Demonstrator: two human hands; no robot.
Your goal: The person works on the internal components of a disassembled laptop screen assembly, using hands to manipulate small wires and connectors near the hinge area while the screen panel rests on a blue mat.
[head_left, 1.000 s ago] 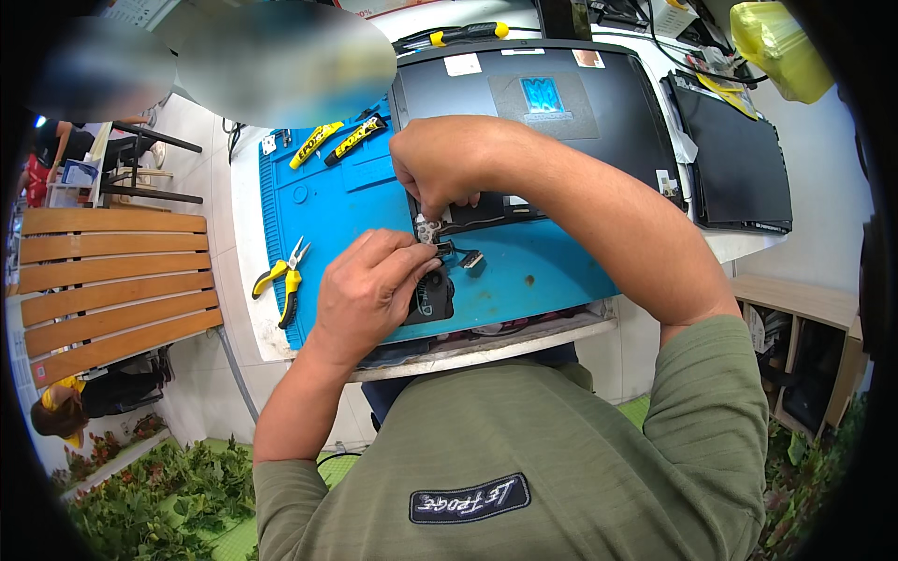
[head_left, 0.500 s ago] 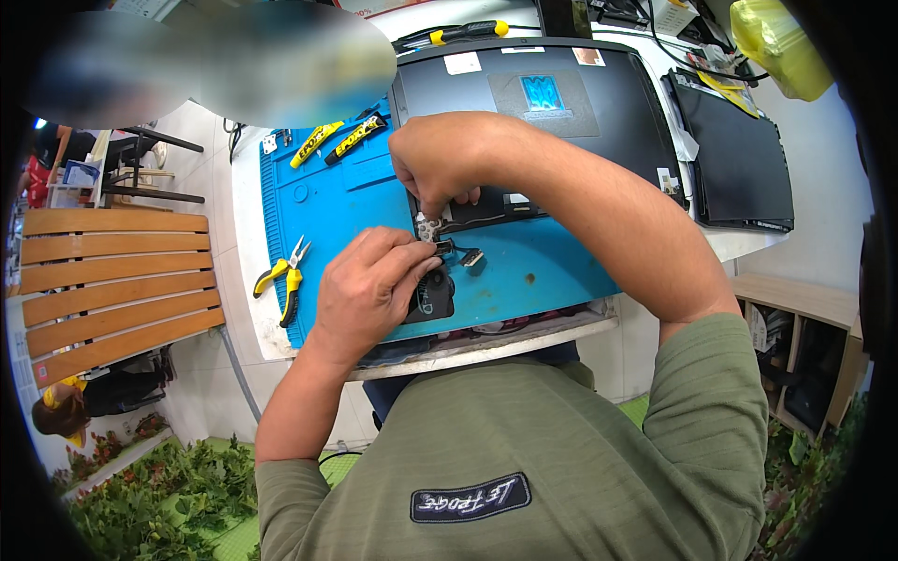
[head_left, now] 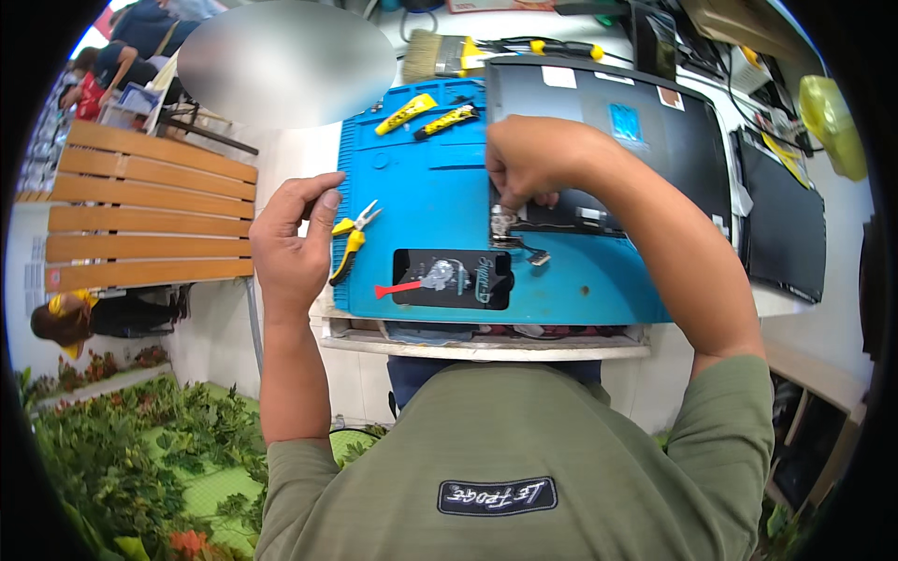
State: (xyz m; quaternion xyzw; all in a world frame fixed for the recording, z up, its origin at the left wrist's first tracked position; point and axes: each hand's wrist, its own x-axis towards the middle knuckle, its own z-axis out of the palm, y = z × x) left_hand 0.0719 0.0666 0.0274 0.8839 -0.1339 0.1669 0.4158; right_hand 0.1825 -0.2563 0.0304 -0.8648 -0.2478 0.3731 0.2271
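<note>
My right hand point(head_left: 535, 164) reaches over the near left corner of a dark laptop screen lid point(head_left: 645, 131), its fingers bent down onto a metal hinge point(head_left: 502, 222). Its fingertips are partly hidden behind the hand. A short cable with a flat connector point(head_left: 537, 256) hangs from that corner over the blue mat point(head_left: 402, 196). My left hand point(head_left: 295, 238) is raised off the mat's left edge, holding nothing, thumb and forefinger apart. Beside it lie yellow-and-black long-nose pliers point(head_left: 352, 245). Grey paste point(head_left: 440, 275) and a red spatula point(head_left: 399, 288) rest on a black plate point(head_left: 421, 254).
Two glue tubes, one yellow point(head_left: 406, 114) and one black and yellow point(head_left: 447, 122), lie on the mat's far part. Behind them is a wide brush point(head_left: 434, 56), with a screwdriver point(head_left: 569, 50) to its right. Another black panel point(head_left: 784, 220) stands at the right.
My left hand has left the hinge corner and moved left past the pliers, uncovering the plate with paste and spatula. My right hand stays at the hinge. The view has shifted left.
</note>
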